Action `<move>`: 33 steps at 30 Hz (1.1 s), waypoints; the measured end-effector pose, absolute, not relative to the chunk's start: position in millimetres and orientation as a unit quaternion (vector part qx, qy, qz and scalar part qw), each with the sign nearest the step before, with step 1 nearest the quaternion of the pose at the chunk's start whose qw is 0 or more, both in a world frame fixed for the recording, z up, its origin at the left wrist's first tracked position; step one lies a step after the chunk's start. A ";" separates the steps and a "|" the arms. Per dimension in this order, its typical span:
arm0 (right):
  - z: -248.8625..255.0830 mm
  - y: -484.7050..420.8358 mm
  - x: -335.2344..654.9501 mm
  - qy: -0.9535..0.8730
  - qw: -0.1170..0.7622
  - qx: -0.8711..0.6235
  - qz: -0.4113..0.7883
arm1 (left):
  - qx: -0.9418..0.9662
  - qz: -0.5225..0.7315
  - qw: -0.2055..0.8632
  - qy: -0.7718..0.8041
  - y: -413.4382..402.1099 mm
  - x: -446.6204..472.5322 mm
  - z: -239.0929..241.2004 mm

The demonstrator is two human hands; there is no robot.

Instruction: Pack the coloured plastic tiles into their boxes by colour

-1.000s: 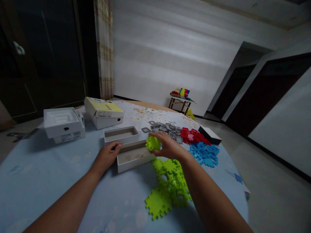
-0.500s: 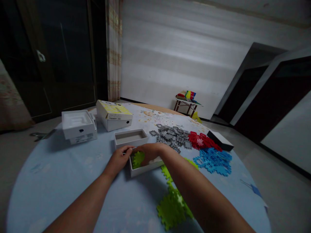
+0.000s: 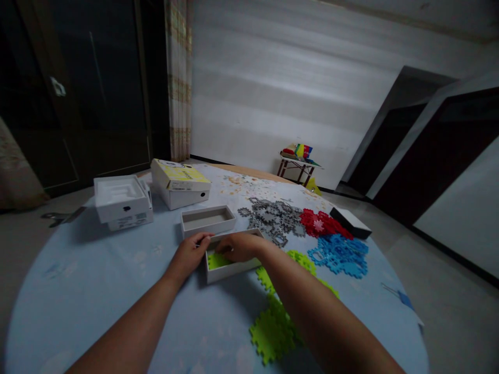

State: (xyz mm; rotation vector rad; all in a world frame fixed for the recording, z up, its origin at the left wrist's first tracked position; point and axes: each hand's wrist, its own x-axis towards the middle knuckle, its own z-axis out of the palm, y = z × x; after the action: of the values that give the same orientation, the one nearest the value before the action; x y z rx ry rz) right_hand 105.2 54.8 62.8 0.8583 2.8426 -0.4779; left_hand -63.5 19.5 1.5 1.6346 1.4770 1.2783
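My left hand [image 3: 192, 254] grips the left end of a shallow white box [image 3: 230, 271], thumb along its rim. Inside that box, my right hand [image 3: 238, 246] has its fingers bent down onto a lime-green toothed plastic piece [image 3: 218, 261], which lies at the left end. The fingertips are partly hidden. Right of the box, partly under my right forearm, lie more green toothed pieces [image 3: 272, 332]. Behind the box stands a second shallow white box [image 3: 208, 220] with nothing visible in it.
Grey gear-like pieces [image 3: 273, 219], red pieces [image 3: 323, 224] and blue pieces [image 3: 343, 255] lie in heaps at the right. A black-and-white box [image 3: 351, 223] sits behind them. A yellow-and-white box [image 3: 181, 184] and stacked white boxes [image 3: 122, 200] stand at the back left.
The green piece in the box has gone from tilted up to lying flat under my right hand. My left hand keeps its place on the box.
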 end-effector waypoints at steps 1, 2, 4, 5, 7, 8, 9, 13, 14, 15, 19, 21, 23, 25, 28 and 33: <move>60.8 53.8 105.2 0.945 0.057 0.280 -0.161 | 0.614 0.479 0.293 0.554 19.4 -63.3 2.0; 59.3 52.9 106.2 0.944 0.045 0.282 -0.164 | 0.615 0.478 0.295 0.553 19.4 -63.2 2.5; 58.8 50.4 112.2 0.936 0.009 0.304 -0.175 | 0.615 0.475 0.301 0.553 19.6 -63.0 3.0; 60.0 48.8 117.6 0.929 -0.021 0.318 -0.187 | 0.614 0.473 0.304 0.553 19.9 -63.1 3.0; 65.4 44.4 133.2 0.905 -0.112 0.344 -0.222 | 0.613 0.468 0.312 0.555 20.8 -63.5 2.3; 68.9 41.5 143.3 0.889 -0.163 0.355 -0.239 | 0.612 0.466 0.315 0.555 21.5 -64.0 1.8; 72.5 38.0 154.5 0.871 -0.211 0.365 -0.251 | 0.612 0.464 0.317 0.557 22.3 -64.6 1.2; 78.4 19.1 202.5 0.827 -0.286 0.427 -0.227 | 0.604 0.471 0.307 0.565 26.1 -68.3 -0.4; 76.5 13.8 212.7 0.827 -0.275 0.442 -0.211 | 0.600 0.475 0.299 0.570 26.9 -69.3 -0.3; 73.4 8.5 221.3 0.830 -0.258 0.456 -0.193 | 0.596 0.479 0.290 0.576 27.5 -70.1 0.2; 56.0 -9.0 232.6 0.839 -0.165 0.508 -0.105 | 0.579 0.484 0.267 0.599 27.3 -71.0 4.5; 49.0 -14.4 226.2 0.835 -0.120 0.533 -0.068 | 0.576 0.481 0.267 0.605 26.1 -70.4 7.2; 44.4 -17.2 217.6 0.832 -0.082 0.546 -0.044 | 0.575 0.476 0.259 0.613 24.7 -69.7 9.7; 41.6 -17.6 211.6 0.834 -0.064 0.547 -0.037 | 0.575 0.470 0.245 0.623 23.1 -69.3 11.9; 39.4 -14.2 213.5 0.829 -0.102 0.543 -0.083 | 0.575 0.458 0.235 0.636 20.3 -68.8 15.6; 44.8 -3.8 238.7 0.744 -0.307 0.533 -0.263 | 0.572 0.445 0.238 0.647 16.5 -66.4 22.7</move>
State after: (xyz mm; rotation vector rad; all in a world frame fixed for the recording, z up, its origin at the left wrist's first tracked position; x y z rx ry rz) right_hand 238.7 -3.8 44.8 2.1065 2.9419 -1.0406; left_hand -66.4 16.5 22.7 1.5662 1.7722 1.2205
